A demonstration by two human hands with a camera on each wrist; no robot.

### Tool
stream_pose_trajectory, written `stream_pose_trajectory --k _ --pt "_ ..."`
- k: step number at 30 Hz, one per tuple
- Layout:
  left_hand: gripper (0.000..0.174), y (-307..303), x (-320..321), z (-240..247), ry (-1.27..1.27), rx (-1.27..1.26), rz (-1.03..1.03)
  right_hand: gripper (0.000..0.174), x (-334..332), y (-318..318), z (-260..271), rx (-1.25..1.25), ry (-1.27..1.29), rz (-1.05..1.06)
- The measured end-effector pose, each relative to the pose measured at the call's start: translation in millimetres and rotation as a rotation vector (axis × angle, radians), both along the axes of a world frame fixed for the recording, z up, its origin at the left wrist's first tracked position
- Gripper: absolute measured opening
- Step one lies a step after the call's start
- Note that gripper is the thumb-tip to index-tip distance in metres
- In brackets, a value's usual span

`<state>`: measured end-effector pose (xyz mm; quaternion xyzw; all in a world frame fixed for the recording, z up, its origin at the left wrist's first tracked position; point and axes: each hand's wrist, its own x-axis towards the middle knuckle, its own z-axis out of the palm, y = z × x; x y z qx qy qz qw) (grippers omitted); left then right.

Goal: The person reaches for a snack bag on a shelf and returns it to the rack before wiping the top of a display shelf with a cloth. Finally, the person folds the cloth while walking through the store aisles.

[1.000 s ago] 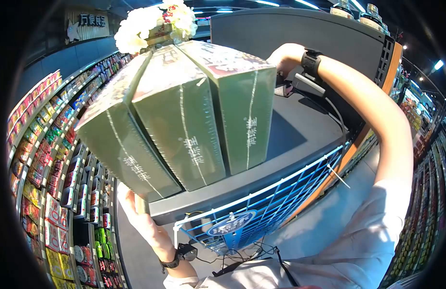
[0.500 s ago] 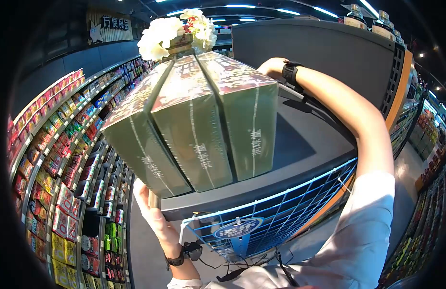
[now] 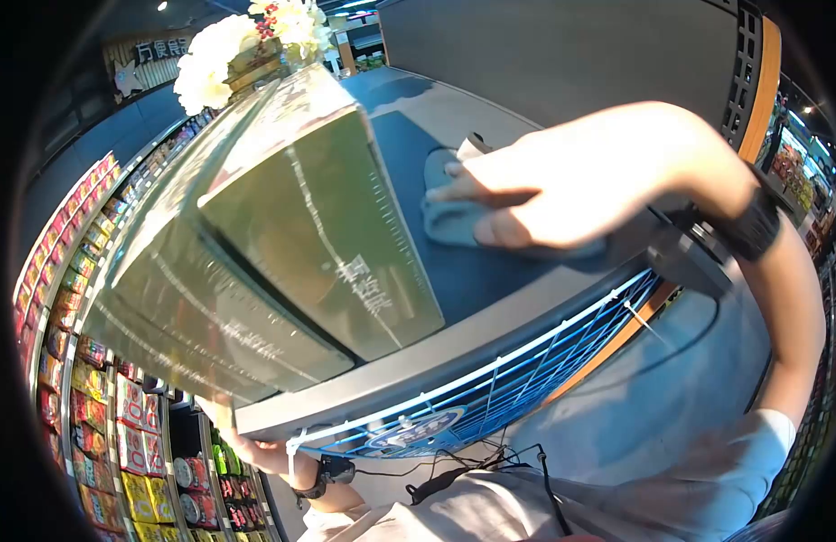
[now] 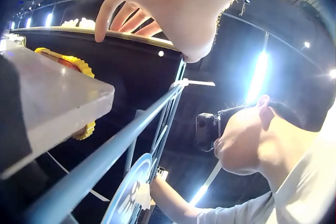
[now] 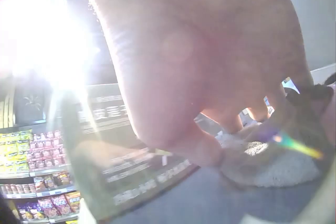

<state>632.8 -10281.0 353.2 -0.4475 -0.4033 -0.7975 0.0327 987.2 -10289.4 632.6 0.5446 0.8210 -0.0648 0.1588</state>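
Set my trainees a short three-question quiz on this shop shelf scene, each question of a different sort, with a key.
1. True or false: the right hand lies on a blue-grey cloth on the dark shelf top.
2. The blue wire basket hangs: A above the cloth; B below the shelf's front edge; C behind the right hand.
3. Fill in: behind the shiny green wrapped boxes stand white ____.
Key: 1 true; 2 B; 3 flowers.
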Motion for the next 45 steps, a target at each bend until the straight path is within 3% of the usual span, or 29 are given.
stream_pose_trajectory --k 2,6,11,12,16,19,24,28,29,30,31,33,35,37,40,42,43,45 --pt "0.066 -6.8 12.3 11.0 -0.211 -0.063 0.024 0.064 2.1 -7.4 -0.7 -0.007 0.051 -0.027" --pt "0.066 0.2 -8.7 -18.1 -0.108 0.047 0.009 0.061 -11.1 11.1 8.1 -0.065 -0.002 -0.098" --pt "0.065 -1.1 -11.2 -20.3 -0.077 0.031 -0.133 0.054 -25.2 85.3 8.8 -0.078 -0.116 -0.114" --pt "0.063 -3.7 -2.3 -16.3 -0.091 0.014 -0.128 0.049 -18.8 86.7 10.5 -0.017 -0.030 -0.046" --pt "0.053 -5.6 -5.4 -24.2 0.143 -0.036 -0.031 0.055 -32.2 104.1 11.3 0.276 -0.054 -0.171" --pt "0.054 -6.3 -12.4 -24.8 0.052 -0.035 -0.255 0.050 -37.6 111.6 9.9 0.395 -0.017 -0.270" --pt "0.064 0.7 -20.8 -24.6 0.138 -0.070 -0.300 0.045 -45.8 142.1 0.9 0.402 0.054 -0.422" --pt "0.061 1.7 -12.4 -3.7 0.190 -0.057 -0.286 0.043 -6.8 186.9 -15.2 0.475 0.270 -0.445" --pt "0.061 -1.4 -9.0 2.8 0.173 -0.074 -0.322 0.044 4.4 190.7 -16.0 0.471 0.216 -0.421" --pt "0.061 -3.9 -6.5 7.4 0.155 -0.091 -0.357 0.053 12.7 185.5 -10.0 0.417 0.082 -0.356" --pt "0.061 -6.5 -3.6 12.9 0.137 -0.109 -0.391 0.054 17.6 182.0 -5.7 0.235 0.035 -0.480" --pt "0.057 -4.0 1.1 17.0 0.168 -0.053 -0.394 0.051 35.2 170.2 -7.1 0.232 -0.038 -0.583" --pt "0.065 -3.7 5.2 21.8 0.231 -0.024 -0.347 0.048 59.9 149.0 -11.5 0.143 0.193 -0.579" --pt "0.070 -4.3 8.1 24.8 0.194 -0.055 -0.383 0.070 59.1 122.2 -12.5 -0.025 0.091 -0.513" --pt "0.069 -2.8 8.9 27.8 0.234 -0.017 -0.462 0.077 36.9 36.0 -6.6 0.085 0.025 -0.546" --pt "0.066 -3.9 11.7 34.7 0.296 0.005 -0.470 0.073 40.7 -10.5 -12.3 0.145 0.046 -0.529" --pt "0.087 -6.6 19.4 41.7 0.169 -0.077 -0.458 0.071 41.5 -32.8 -16.8 0.183 0.077 -0.525" --pt "0.093 -9.5 19.2 49.2 0.134 -0.133 -0.543 0.065 40.8 -72.3 -25.9 0.244 0.188 -0.497"
